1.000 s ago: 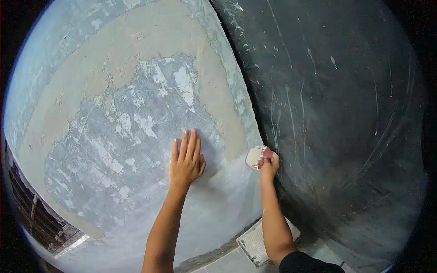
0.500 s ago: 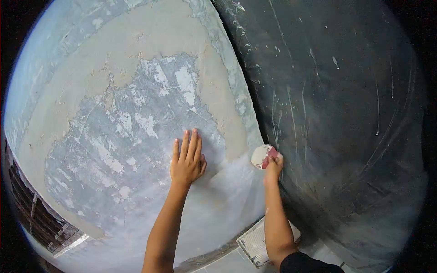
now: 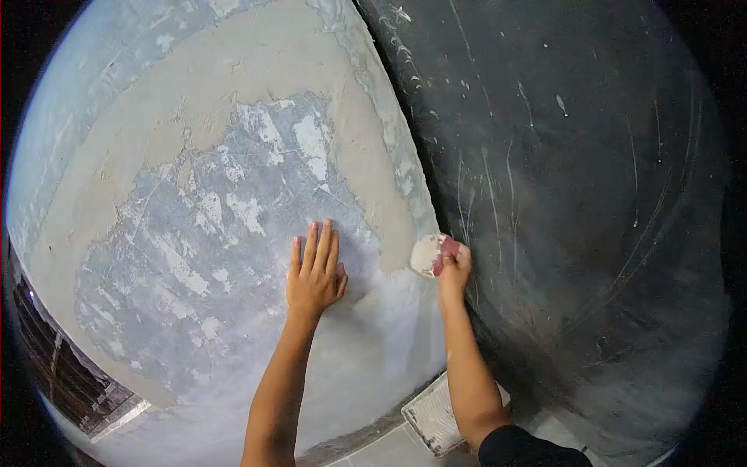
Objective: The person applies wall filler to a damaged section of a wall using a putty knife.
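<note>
My left hand (image 3: 313,272) lies flat against the wall (image 3: 233,303), fingers stretched upward and nothing in it. A putty scraper (image 3: 449,252), pinkish red with off-white putty over its left part, is gripped in my right hand (image 3: 456,272). The putty-covered side is at the wall's right edge; whether it touches the surface is hard to tell. Beige putty (image 3: 359,148) forms a wide band across the top and right of the wall, curving around a patchy grey-and-white area.
A dark, scratched surface (image 3: 576,179) stands to the right, beyond the wall's edge. Below my right forearm, a pale ribbed tray-like object (image 3: 433,416) sits on the light tiled floor (image 3: 383,451). A dark opening with slats (image 3: 58,358) shows at lower left.
My right hand has moved slightly up and left with the putty scraper, now further over the wall's edge. My left hand stays flat on the wall; the view has shifted a little.
</note>
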Available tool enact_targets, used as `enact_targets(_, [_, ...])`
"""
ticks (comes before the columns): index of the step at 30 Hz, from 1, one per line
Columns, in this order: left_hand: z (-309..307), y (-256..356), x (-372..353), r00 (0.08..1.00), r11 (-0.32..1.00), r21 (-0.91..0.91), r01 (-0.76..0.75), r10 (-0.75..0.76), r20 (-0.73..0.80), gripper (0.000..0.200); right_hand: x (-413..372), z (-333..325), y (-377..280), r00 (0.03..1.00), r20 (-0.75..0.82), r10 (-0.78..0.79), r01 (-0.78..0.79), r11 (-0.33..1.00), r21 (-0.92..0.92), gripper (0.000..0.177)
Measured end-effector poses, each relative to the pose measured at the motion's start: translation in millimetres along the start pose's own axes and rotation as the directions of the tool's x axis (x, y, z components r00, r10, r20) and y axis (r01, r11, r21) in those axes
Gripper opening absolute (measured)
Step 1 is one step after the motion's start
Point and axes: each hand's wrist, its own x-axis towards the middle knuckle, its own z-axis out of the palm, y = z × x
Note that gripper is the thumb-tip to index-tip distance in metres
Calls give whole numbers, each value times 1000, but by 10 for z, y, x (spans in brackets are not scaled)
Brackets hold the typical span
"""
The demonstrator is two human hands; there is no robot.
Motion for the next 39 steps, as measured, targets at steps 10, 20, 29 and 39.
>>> enact_targets(10, [18, -4, 1, 1000, 999, 33, 5, -4, -14, 61, 607, -98, 515, 989, -123, -81, 86, 996, 34, 26])
enact_targets(20, [8, 3, 0, 1000, 999, 41, 1, -1, -1, 61, 419, 421, -296, 989, 56, -139, 138, 990, 13, 24])
enact_targets(29, [0, 2, 11, 999, 998, -50, 28, -27, 32, 62, 285, -251, 232, 976, -215, -38, 15, 994, -106, 25])
enact_targets(39, [256, 819, -838, 984, 935, -352, -53, 109, 143, 59, -535, -956, 427, 992, -47, 119, -128, 897, -423, 21])
